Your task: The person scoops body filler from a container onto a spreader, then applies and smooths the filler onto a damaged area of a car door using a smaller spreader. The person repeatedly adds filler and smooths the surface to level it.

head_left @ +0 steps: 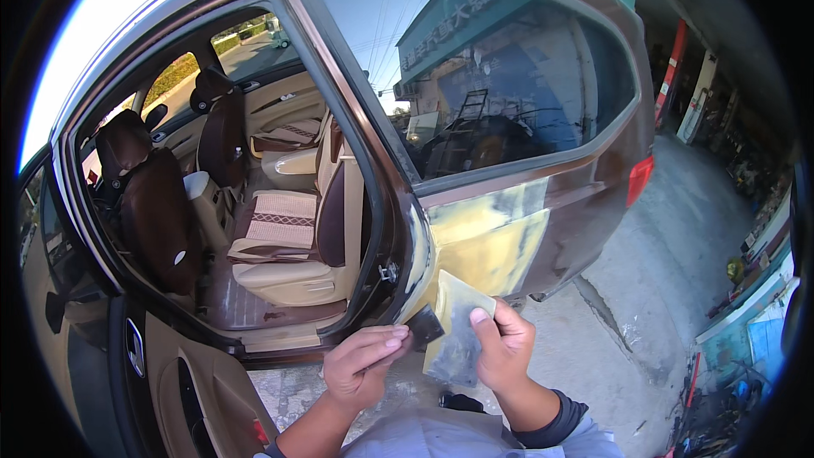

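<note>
My right hand (507,349) grips a flat pale-yellow plate (458,322) by its right edge, thumb on the face. Grey smears cover much of the plate's lower half. Between the fingers of my left hand (365,363) is a small dark rectangular spreader-like piece (427,327). It overlaps the plate's left edge in this view; whether the two touch, I cannot tell. Just beyond both hands is the brown car's rear side panel (577,229), with a broad patch of yellowish filler (492,246) running below the window and toward the door opening.
To the left, the rear door (186,390) stands wide, showing beige and brown seats (284,225). A metal latch (388,272) sticks out of the door frame. Concrete floor (670,254) stretches right, past the red tail light (640,180). Clutter and tools (721,407) lie lower right.
</note>
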Motion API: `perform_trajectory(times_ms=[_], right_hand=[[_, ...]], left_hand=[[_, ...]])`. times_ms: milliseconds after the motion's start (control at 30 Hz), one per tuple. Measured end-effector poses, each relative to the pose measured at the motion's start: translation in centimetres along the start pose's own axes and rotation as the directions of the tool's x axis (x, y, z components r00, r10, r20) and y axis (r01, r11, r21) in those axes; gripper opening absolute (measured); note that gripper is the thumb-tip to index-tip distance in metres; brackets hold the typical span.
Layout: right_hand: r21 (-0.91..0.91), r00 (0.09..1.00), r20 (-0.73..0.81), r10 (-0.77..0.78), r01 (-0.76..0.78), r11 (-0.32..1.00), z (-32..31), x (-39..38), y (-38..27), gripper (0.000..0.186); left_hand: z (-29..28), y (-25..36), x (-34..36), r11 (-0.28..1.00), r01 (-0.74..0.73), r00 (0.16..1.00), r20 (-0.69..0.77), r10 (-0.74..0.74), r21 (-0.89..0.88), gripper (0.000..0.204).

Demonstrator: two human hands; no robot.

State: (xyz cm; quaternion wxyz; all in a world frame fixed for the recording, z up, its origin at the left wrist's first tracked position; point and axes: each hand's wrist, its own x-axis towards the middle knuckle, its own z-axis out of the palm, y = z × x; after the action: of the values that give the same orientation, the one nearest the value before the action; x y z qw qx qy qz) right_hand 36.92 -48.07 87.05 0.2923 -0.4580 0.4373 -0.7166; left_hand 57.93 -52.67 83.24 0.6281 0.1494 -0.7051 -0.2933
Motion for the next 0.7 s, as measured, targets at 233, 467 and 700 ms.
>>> perform_trajectory(times_ms=[233, 467, 700], right_hand=[[0.578, 0.898, -0.115, 0.425, -0.288, 0.764, -3.1, 4.5, 2.8, 0.03], [0.562, 0.961, -0.002, 0.276, -0.227, 0.795, -3.6, 4.8, 3.9, 0.033], [0.116, 0.85, 0.517, -0.105, 0.052, 0.992, -2.8, 2.5, 3.0, 0.032]], left_hand=[[-1.3, 0.0, -1.0, 0.965, 0.2, 0.98, -0.018, -0.199, 0.17, 0.02], [0.4, -0.3, -1.2, 0.415, 0.3, 0.633, -0.147, -0.76, -0.859, 0.034], [1.9, -0.3, 0.9, 0.509, 0.292, 0.67, -0.206, -0.713, -0.81, 0.032]])
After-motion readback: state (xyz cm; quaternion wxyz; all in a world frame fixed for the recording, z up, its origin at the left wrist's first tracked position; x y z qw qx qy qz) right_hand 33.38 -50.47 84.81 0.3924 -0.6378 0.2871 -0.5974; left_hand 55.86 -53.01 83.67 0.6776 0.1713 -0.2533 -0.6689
